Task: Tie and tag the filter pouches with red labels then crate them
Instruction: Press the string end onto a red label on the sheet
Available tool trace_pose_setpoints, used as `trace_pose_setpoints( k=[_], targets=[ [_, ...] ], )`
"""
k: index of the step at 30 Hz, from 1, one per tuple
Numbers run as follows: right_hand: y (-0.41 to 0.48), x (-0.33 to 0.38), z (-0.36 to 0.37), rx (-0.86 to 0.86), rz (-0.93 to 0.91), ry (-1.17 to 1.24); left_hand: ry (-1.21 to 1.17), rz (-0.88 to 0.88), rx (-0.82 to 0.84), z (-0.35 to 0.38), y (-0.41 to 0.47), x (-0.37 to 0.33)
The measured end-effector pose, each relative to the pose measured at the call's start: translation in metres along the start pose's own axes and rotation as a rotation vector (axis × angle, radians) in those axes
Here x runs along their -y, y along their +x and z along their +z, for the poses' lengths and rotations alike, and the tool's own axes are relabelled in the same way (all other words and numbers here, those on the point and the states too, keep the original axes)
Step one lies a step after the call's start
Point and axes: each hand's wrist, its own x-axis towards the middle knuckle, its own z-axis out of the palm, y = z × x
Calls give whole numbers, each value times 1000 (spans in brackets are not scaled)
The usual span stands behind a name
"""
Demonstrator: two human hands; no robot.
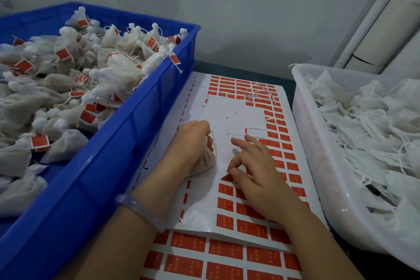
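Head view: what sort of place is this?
Probably a small hand-packing workstation: a blue crate heaped with tied, red-tagged pouches, sheets of red labels, a white bin of untagged pouches. The left hand grips a pouch; the right hand pinches a label.

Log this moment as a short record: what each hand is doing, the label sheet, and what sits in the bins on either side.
left hand: grips a filled pouch lying on the label sheet
right hand: pinches the lifted corner of a red label
label sheet: partly used, bare patch in the middle
blue crate: on the left, piled with tagged pouches
white bin: on the right, holds unlabelled pouches with loose strings
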Motion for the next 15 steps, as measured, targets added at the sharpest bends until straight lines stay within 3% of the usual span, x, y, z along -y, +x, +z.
trace_pose_setpoints(
  k=[4,7,12,15],
  targets=[
    [-1,1,-1,30,-1,13,16,0,-16,1,2,-2],
    [-2,0,-1,40,-30,10,-148,-28,-15,0,4,-2],
    [-3,1,-3,-85,-170,-77,-311,49,-47,6,9,4],
    [-5,3,-8,-117,-199,-138,-275,33,-52,5,8,4]
  ],
)
